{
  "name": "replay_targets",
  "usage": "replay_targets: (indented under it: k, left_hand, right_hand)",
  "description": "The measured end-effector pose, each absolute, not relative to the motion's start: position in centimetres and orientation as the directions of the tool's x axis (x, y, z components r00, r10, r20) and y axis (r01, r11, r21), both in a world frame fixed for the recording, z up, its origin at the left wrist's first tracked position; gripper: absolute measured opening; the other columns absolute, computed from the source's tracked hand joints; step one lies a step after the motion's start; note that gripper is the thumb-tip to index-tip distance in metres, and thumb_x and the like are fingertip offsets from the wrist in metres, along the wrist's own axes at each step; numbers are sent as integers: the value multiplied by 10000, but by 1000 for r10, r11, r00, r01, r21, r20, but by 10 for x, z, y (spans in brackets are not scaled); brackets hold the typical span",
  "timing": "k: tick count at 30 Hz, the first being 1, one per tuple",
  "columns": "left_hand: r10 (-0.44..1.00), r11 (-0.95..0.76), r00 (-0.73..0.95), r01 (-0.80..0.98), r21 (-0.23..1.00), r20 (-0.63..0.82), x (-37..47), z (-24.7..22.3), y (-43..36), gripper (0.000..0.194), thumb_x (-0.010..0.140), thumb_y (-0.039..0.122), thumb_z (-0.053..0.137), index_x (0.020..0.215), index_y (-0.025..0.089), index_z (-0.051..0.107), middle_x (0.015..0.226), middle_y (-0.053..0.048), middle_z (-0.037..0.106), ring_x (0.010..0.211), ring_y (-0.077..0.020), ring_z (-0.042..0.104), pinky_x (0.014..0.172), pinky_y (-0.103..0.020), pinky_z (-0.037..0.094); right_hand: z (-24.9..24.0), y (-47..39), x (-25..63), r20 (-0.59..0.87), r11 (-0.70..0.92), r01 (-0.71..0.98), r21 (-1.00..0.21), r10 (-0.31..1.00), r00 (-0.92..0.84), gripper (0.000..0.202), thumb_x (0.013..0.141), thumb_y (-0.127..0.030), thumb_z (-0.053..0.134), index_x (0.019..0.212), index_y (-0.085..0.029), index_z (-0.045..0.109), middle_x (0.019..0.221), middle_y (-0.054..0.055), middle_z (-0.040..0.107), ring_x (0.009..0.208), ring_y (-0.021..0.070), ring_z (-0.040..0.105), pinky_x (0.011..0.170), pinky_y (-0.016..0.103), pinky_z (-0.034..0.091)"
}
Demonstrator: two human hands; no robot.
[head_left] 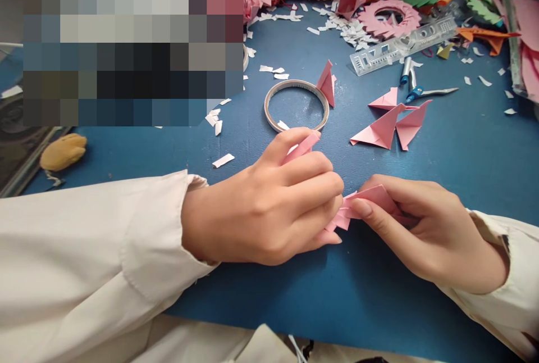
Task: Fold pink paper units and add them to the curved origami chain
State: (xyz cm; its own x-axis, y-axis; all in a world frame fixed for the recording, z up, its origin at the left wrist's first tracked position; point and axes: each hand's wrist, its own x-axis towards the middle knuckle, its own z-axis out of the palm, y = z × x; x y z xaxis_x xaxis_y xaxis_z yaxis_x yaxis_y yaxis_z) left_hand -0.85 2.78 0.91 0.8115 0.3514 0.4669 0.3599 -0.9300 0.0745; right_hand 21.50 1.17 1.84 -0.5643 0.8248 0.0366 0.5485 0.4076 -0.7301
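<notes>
Head view: on a blue table (269, 295), a roll of tape (266, 107) lies flat; I place everything by it. Just on the near side of the roll, my left hand (269, 214) is curled mostly closed, knuckles up, around folded pink paper (342, 218). One end pokes out by the index finger, and pleated layers show below the fingers. I can't tell whether this hand touches the roll.

Nearer me and to the right of the roll, my right hand (438, 234) is partly closed, pinching a flat pink flap (379, 196) between thumb and fingers, up against the pleated layers.

One pink folded piece (326, 86) stands at the roll's right edge. Well to its right sit three pink triangles (381, 128), with scissors (440, 91) just behind them. Beyond the roll are a clear stencil ruler (383, 53), white scraps (351, 31) and a pink paper ring (366, 19).
</notes>
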Motion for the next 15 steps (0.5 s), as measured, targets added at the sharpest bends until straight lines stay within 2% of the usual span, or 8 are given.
replay_targets:
  k: [7, 11, 15]
  left_hand:
    - [355, -926, 806, 374, 57, 474, -10, 9, 27, 190, 951, 277, 521, 920, 137, 646, 826, -25, 646, 878, -166, 580, 1062, -467, 410]
    - [346, -930, 794, 362, 69, 500, -9, 10, 27, 199, 935, 288, 553, 924, 115, 651, 846, -43, 652, 874, -175, 587, 1039, -480, 433]
    - [338, -935, 803, 347, 75, 492, -10, 11, 28, 190, 923, 274, 569, 924, 106, 657, 849, -53, 658, 858, -183, 591, 1022, -487, 443]
  right_hand:
    - [21, 12, 214, 61, 437, 550, -712, 818, -572, 287, 954, -218, 479, 669, -189, 478, 511, -67, 359, 455, 63, 277, 399, 194, 269]
    - [22, 13, 212, 99, 486, 536, -690, 798, -595, 250, 954, -186, 472, 704, -193, 480, 529, -59, 426, 453, 61, 337, 418, 187, 306]
    - [21, 13, 210, 142, 529, 540, -655, 788, -599, 226, 943, -162, 489, 720, -192, 506, 517, -67, 413, 434, 60, 320, 420, 192, 303]
